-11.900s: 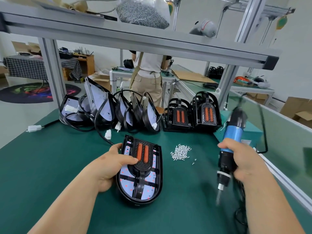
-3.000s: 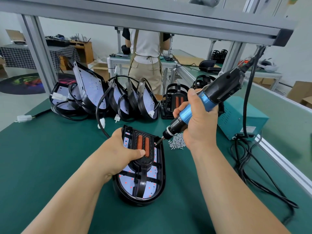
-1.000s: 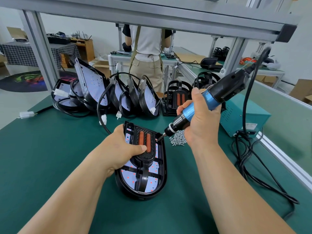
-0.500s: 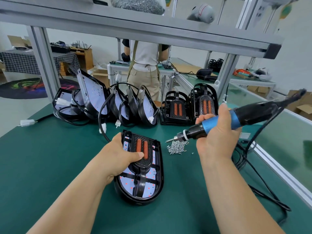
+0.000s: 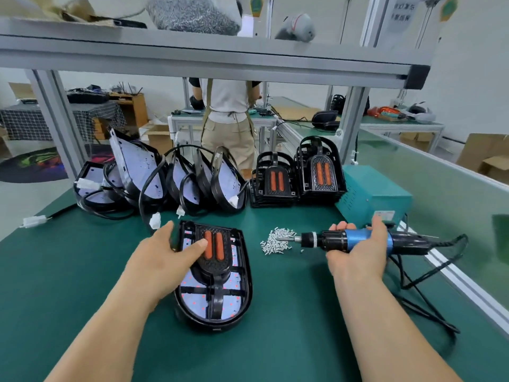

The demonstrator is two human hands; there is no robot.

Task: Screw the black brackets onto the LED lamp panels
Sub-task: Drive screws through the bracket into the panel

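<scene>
Single head-worn wide-angle view, looking forward and down over the green counter (image 5: 68, 271) from its near edge. Both forearms reach in close from the bottom; counter's far edge and shelf frame (image 5: 209, 62) fill the top.

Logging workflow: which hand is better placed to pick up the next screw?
Probably right: the right hand grips the screwdriver, its tip at the screw pile; the left hand rests on the lamp panel.
</scene>
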